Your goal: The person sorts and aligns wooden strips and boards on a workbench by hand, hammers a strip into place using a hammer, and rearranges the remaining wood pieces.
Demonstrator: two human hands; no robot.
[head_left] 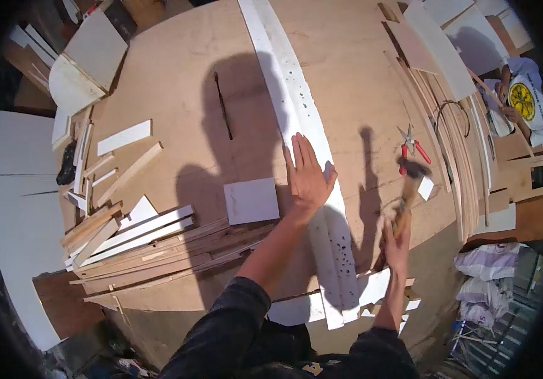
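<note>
Presses the left hand (308, 177) flat on a long white board (297, 95), with fingers pointing to twelve o'clock and thumb set out toward one. Grips a hammer (406, 201) by the handle in the right hand (396, 245), closed around it, at four o'clock from the left hand and well apart from it. Aims the hammer's slightly blurred head toward one o'clock, raised above the tabletop (170, 82) and away from the board.

Has the board lying across the tabletop from twelve o'clock down to five, past the near edge, with dark specks toward its right side. Has red-handled pliers (421, 151) spread wide just past the hammer's head, at twelve o'clock from it, and a small white scrap (425, 188) at five. Has a white square (251, 201) lying at eight o'clock from the left hand, near the board but not touching it, and a thin dark stick (223, 107) at ten.

Shows piled strips (170, 249) at eight o'clock on the tabletop and more strips along its three o'clock side. Shows another person (532, 104) beyond two o'clock, and pale sacks (489, 262) at four.
</note>
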